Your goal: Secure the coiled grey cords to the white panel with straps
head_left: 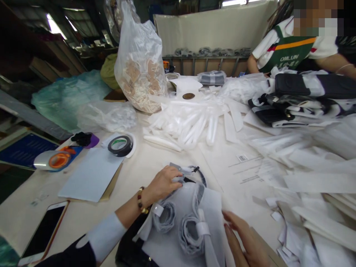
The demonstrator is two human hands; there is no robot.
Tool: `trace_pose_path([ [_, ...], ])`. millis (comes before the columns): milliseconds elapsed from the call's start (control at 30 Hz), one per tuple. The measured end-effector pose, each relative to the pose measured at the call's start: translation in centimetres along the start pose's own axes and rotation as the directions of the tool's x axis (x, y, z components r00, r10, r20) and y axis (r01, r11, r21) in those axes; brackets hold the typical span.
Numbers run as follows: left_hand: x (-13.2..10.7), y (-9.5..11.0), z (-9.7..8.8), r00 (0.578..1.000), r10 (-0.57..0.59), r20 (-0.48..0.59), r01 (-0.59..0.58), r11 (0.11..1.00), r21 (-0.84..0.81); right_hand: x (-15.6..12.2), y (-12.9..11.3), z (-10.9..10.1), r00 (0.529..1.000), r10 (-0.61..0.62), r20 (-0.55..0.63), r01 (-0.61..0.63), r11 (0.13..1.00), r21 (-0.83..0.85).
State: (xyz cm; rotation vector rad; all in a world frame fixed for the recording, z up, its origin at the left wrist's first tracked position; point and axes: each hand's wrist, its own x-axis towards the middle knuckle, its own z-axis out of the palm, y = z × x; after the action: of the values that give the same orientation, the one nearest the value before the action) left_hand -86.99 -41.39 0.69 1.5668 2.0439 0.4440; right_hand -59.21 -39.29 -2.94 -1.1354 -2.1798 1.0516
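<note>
A black bag [133,243] lies in front of me, with a white wrapping sheet [213,207] spread over much of it. Two coiled straps wrapped in grey-white film, one strap coil [164,218] at left and a larger strap coil [191,235] at right, rest on the sheet, bound with white bands. My left hand [164,183], with a beaded bracelet, is closed over a grey-wrapped part at the bag's far end; its fingertips are partly hidden. Beyond it a dark loop [204,177] sticks out. My right hand [241,239] has its bent fingers at the sheet's right edge.
Left are a phone [44,233], light-blue card [91,176], black tape roll [120,145] and clear tape dispenser [52,160]. A filled plastic bag [141,70] and white foam strips [183,122] lie ahead. Right are paper piles [319,185], black bags [292,85] and a co-worker [289,52].
</note>
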Motion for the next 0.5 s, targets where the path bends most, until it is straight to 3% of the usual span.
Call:
trace_pose_path([
  [33, 0.9, 0.3, 0.5, 0.999, 0.009, 0.046, -0.011, 0.999, 0.034, 1.8, -0.2, 0.8, 0.996, -0.09, -0.004, 0.09, 0.996, -0.026],
  [67, 1.6, 0.4, 1.0, 0.996, 0.011, 0.09, -0.017, 0.998, 0.066, 3.4, -0.4, 1.8, 0.991, -0.116, -0.061, 0.112, 0.991, -0.068],
  [100, 2.1, 0.3, 1.5, 0.991, 0.005, 0.132, -0.018, 0.996, 0.093, 4.7, -0.5, 2.7, 0.993, -0.112, -0.027, 0.108, 0.987, -0.122],
  [200, 3.1, -0.3, 2.9, 0.976, -0.02, 0.218, -0.013, 0.989, 0.147, 6.7, -0.1, 5.0, 0.996, 0.0, 0.088, 0.026, 0.954, -0.299],
  [267, 3.3, -0.6, 3.8, 0.972, -0.026, 0.234, -0.013, 0.987, 0.163, 6.8, 0.4, 5.9, 0.994, 0.051, 0.102, -0.01, 0.93, -0.366],
  [400, 3.6, -0.5, 4.2, 0.972, -0.015, 0.236, -0.016, 0.991, 0.131, 6.2, 0.5, 5.5, 0.992, 0.092, 0.09, -0.062, 0.956, -0.288],
  [500, 3.1, -0.9, 2.4, 0.967, 0.068, 0.245, -0.079, 0.996, 0.034, 4.7, 0.4, 3.6, 0.994, 0.111, 0.024, -0.106, 0.984, -0.146],
])
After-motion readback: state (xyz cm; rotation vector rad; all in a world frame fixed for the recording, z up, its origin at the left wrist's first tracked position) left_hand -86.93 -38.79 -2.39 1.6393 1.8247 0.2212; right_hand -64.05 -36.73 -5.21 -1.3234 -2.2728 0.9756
